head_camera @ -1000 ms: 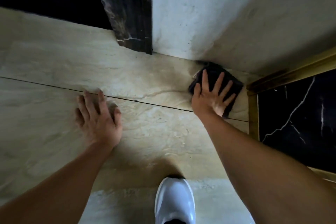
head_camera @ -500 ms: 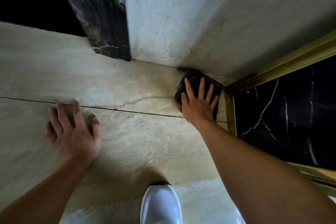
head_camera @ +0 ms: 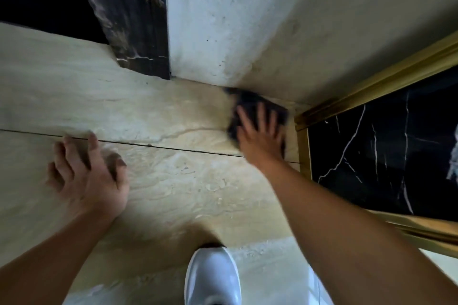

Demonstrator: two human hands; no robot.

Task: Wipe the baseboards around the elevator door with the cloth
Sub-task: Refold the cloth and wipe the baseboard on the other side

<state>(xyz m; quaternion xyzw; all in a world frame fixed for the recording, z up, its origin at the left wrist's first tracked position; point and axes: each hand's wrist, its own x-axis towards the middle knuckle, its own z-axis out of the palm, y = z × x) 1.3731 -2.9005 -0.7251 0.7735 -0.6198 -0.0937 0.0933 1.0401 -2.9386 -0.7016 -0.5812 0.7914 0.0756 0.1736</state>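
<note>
A dark folded cloth [head_camera: 250,101] lies flat on the beige marble surface [head_camera: 161,181], tucked into the corner where that surface meets the white wall [head_camera: 235,20]. My right hand [head_camera: 261,136] presses down on the cloth with fingers spread, covering its lower half. My left hand [head_camera: 86,176] rests on the beige marble to the left, fingers apart and slightly curled, holding nothing. The right hand and the cloth are blurred by motion.
A gold metal trim [head_camera: 371,91] frames a black marble panel with white veins [head_camera: 396,151] just right of the cloth. A dark veined marble strip [head_camera: 138,20] rises at the upper left. My white shoe [head_camera: 213,277] stands at the bottom centre.
My right hand and the cloth have shifted a little along the foot of the white wall, staying by the gold trim. My left hand stays flat on the marble. The camera has swayed.
</note>
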